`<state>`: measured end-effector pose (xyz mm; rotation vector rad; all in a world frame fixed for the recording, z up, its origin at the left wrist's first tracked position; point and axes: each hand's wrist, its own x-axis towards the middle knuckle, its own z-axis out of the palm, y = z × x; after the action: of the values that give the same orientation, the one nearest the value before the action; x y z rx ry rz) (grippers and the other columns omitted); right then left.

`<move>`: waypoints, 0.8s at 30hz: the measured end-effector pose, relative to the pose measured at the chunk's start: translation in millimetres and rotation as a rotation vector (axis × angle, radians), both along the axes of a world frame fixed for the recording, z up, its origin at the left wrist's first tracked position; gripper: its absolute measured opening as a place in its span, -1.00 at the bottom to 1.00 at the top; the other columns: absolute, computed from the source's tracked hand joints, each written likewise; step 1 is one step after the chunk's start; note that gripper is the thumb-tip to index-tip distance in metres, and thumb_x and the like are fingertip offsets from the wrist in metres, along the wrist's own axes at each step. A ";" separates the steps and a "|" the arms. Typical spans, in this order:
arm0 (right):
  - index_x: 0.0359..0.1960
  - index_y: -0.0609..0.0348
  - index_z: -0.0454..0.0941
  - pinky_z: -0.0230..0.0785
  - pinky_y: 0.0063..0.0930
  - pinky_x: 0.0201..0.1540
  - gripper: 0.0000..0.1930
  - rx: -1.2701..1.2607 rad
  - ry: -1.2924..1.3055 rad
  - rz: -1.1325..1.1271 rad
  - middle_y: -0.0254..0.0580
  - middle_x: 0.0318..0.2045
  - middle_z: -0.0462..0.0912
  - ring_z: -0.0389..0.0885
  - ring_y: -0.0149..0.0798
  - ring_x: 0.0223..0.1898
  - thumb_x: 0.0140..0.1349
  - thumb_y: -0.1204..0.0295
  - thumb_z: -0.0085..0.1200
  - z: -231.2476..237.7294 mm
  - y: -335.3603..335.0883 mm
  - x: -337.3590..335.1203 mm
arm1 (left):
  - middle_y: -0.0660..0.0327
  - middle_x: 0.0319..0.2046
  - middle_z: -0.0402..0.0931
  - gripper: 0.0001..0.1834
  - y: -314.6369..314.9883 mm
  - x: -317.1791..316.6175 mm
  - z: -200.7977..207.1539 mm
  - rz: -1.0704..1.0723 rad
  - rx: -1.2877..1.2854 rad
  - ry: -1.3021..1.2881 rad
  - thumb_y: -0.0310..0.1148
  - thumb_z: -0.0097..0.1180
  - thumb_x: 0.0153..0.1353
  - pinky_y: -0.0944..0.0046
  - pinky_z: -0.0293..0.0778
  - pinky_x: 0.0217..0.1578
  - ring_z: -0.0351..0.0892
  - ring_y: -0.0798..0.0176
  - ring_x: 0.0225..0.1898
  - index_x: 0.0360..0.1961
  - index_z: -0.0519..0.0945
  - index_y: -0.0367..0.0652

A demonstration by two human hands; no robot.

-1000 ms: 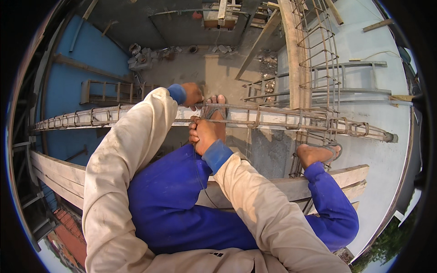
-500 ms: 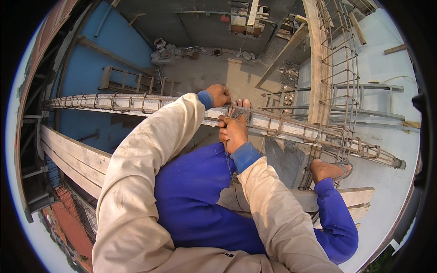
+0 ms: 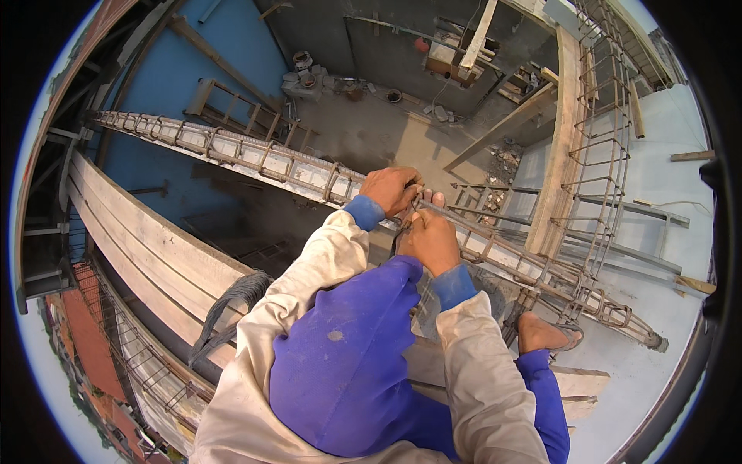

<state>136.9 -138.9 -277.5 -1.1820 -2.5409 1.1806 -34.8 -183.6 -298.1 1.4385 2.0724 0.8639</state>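
A long cage of tied steel bars (image 3: 267,161) runs across the view, lying along a pale narrow beam. Over its middle my left hand (image 3: 389,192) is bent with fingers pinched together at the bars. Just to the right and nearer, my right hand (image 3: 433,241) is closed, its thumb and fingertips close to the left ones. What is between the fingers is too small and hidden to name; a thin dark piece shows beside the right hand. My feet, the right one (image 3: 539,332) in a sandal, straddle the cage. A bundle of grey wire (image 3: 228,313) lies by my left arm.
Wooden planks (image 3: 147,240) stretch along the left and under me. An upright-looking timber (image 3: 558,139) and another bar cage (image 3: 610,116) stand at the right. Far below lies a floor (image 3: 363,127) with rubble and buckets, beside a blue wall (image 3: 232,46).
The view has turned and shifted, so the cage slants more. My left hand has come in close to the right hand. The grey wire bundle on the planks now shows beside my left arm.
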 end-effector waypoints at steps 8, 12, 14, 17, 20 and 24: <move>-0.27 0.22 0.69 0.50 0.15 -0.21 -0.76 0.115 0.032 -0.039 0.24 -0.43 0.68 0.69 0.31 -0.33 0.40 0.33 0.05 16.8 1.6 -1.5 | 0.16 -0.09 0.66 -0.61 -2.9 -19.2 -1.4 -0.276 -0.134 0.106 -0.31 0.32 0.13 0.02 0.55 -0.04 0.65 -0.02 0.00 0.02 0.61 -0.05; -0.26 0.29 0.66 0.54 0.15 -0.10 -0.75 0.141 -0.106 0.214 0.24 -0.33 0.73 0.70 0.33 -0.22 0.40 0.34 0.03 27.8 31.4 -2.2 | 0.13 -0.19 0.73 -0.69 -6.3 -7.5 -2.0 -0.121 -0.080 0.037 -0.30 0.38 0.08 0.01 0.57 -0.06 0.70 -0.06 -0.09 -0.12 0.69 -0.07; -0.20 0.29 0.67 0.54 0.13 -0.08 -0.74 0.200 -0.164 0.291 0.21 -0.31 0.74 0.71 0.29 -0.19 0.42 0.32 0.03 31.4 51.0 -5.6 | 0.14 -0.22 0.73 -0.69 -7.5 -5.2 -2.1 -0.084 -0.049 0.019 -0.32 0.39 0.07 0.01 0.57 -0.09 0.70 -0.06 -0.11 -0.13 0.69 -0.07; -0.18 0.30 0.70 0.56 0.06 -0.12 -0.71 0.206 -0.194 0.336 0.18 -0.33 0.75 0.74 0.22 -0.23 0.42 0.29 0.07 26.4 88.7 -18.5 | 0.16 -0.23 0.72 -0.68 -8.3 -4.7 -2.1 -0.058 -0.040 0.040 -0.35 0.42 0.04 0.03 0.57 -0.11 0.70 -0.05 -0.12 -0.13 0.69 -0.06; -0.21 0.29 0.73 0.55 -0.08 -0.21 -0.68 -0.059 -0.184 0.327 0.10 -0.38 0.76 0.75 0.05 -0.33 0.39 0.23 0.17 4.2 123.9 -30.1 | 0.18 -0.19 0.71 -0.64 -8.3 -3.3 -2.5 -0.058 -0.057 0.057 -0.39 0.45 0.00 0.07 0.59 -0.11 0.71 -0.02 -0.11 -0.12 0.70 -0.06; -0.23 0.26 0.78 0.51 -0.27 -0.21 -0.74 -0.579 -0.335 0.234 -0.13 -0.42 0.77 0.68 -0.22 -0.36 0.31 0.26 0.34 -39.5 140.1 -39.1 | 0.15 -0.17 0.71 -0.65 -8.3 -1.7 -0.7 -0.074 0.007 0.069 -0.39 0.45 0.03 0.05 0.59 -0.08 0.70 -0.06 -0.09 -0.11 0.70 -0.07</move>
<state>97.7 1.2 -317.0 -1.2991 -2.7189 2.0329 -36.5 -192.0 -298.7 1.5579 2.0538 0.8034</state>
